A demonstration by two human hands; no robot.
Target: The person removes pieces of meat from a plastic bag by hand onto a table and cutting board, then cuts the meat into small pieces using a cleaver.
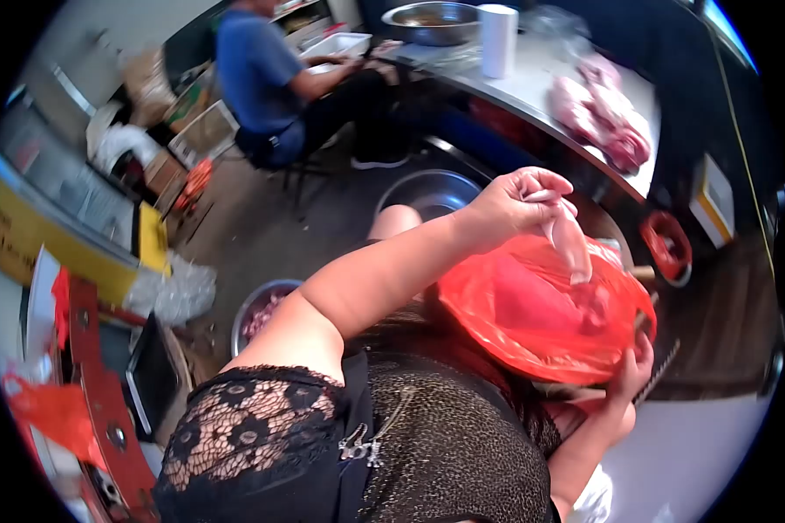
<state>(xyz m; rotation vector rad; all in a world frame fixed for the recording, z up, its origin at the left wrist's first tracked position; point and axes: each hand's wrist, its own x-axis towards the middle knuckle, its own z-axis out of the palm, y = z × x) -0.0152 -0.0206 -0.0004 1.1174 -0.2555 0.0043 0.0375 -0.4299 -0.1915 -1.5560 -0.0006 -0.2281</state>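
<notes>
Your left hand (532, 200) is reaching across your body to two o'clock of the view's centre, its thumb and fingers clamping on the upper end of a pale pink strip (570, 247). The strip is hanging at three o'clock, its lower tip pointing down over a red plastic bag (541, 359); you cannot be sure from this angle whether the tip is touching anything inside.

The bag is sitting open between three and four o'clock, with reddish contents (595, 307) showing through its mouth. At four o'clock your right hand (632, 373) is resting against the bag's rim with its fingers bending; how firmly they are gripping, you cannot tell.

Farther out at two o'clock, pink meat (604, 113) is lying on a table (532, 91), and a white roll (498, 42) is standing upright at one o'clock. A metal bowl (429, 33) is sitting at twelve. At eleven, another person (262, 87) is sitting in a blue shirt, while a basin (238, 324) of dark red pieces is standing on the floor at eight.
</notes>
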